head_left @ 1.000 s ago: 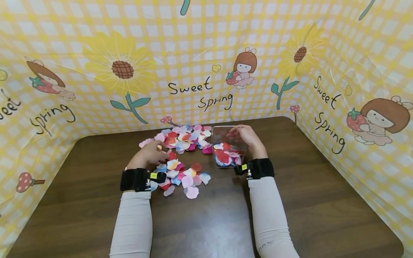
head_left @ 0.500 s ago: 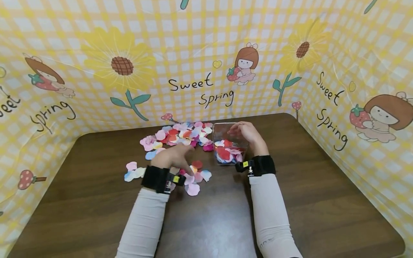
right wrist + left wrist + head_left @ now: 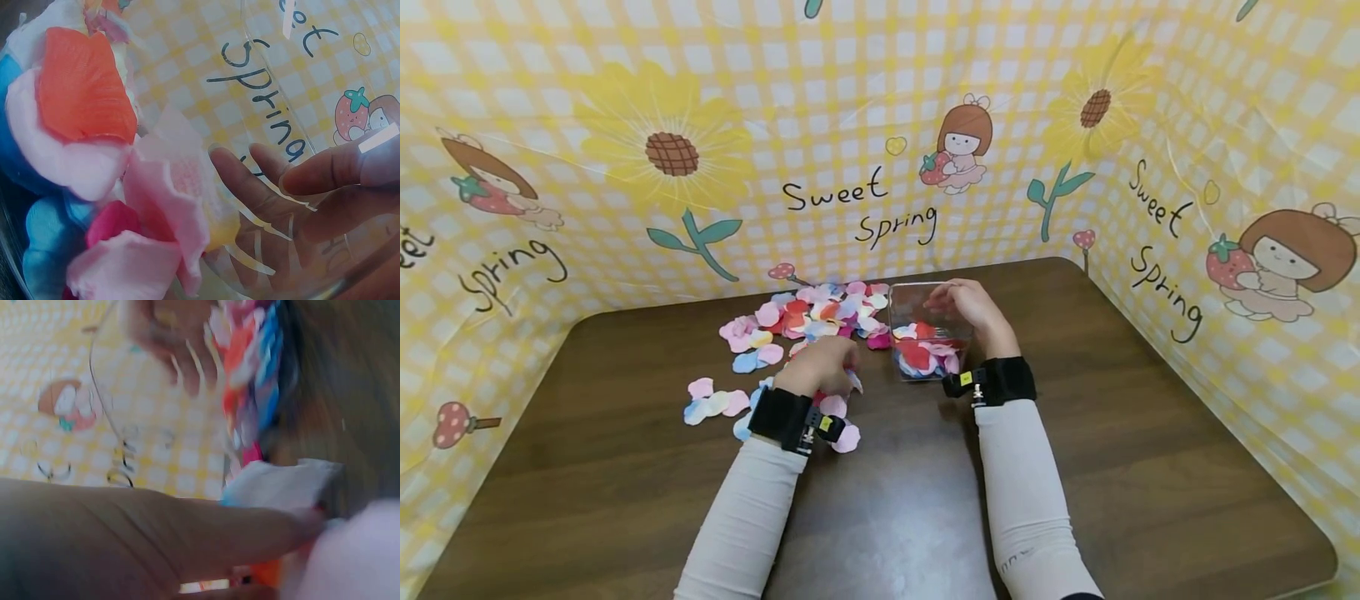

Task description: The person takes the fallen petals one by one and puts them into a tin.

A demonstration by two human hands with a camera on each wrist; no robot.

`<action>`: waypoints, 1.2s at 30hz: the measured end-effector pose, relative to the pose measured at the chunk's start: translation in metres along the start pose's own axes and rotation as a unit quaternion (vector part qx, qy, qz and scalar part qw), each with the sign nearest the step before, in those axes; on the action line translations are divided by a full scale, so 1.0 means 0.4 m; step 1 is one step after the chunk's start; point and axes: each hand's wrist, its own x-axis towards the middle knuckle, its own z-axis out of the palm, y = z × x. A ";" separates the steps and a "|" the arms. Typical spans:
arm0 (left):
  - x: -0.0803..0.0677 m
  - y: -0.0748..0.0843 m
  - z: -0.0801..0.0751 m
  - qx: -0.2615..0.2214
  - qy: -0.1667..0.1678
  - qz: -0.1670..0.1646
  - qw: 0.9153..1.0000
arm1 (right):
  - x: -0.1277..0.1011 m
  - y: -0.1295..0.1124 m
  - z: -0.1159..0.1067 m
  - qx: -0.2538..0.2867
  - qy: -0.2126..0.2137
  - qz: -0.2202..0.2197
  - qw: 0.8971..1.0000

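Fabric-like flower petals (image 3: 797, 315) in pink, red, blue and white lie scattered on the brown table. My left hand (image 3: 822, 365) is low over the nearer group with its fingers curled; in the left wrist view it holds a few petals, among them a whitish petal (image 3: 281, 482). A clear plastic box (image 3: 917, 285) stands to the right, its lower part filled with mixed petals (image 3: 925, 357). Beside the box's right wall is my right hand (image 3: 976, 310), its fingers loosely extended. The right wrist view shows those fingers through the clear plastic; contact with the wall is unclear.
A small cluster of pale petals (image 3: 707, 404) lies to the left, and pink petals (image 3: 847, 437) lie in front of the left wrist. Yellow checked cloth (image 3: 730, 125) surrounds the table (image 3: 1120, 417) at the back and sides.
My left hand has moved right, from the left of the petals to the middle group, and its fingers have closed on petals. Some petals now lie farther left. My right hand stays by the box.
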 end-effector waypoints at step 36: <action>-0.093 0.043 -0.117 -0.041 0.238 0.182 0.953 | -0.001 -0.002 0.002 -0.004 -0.009 -0.013 1.000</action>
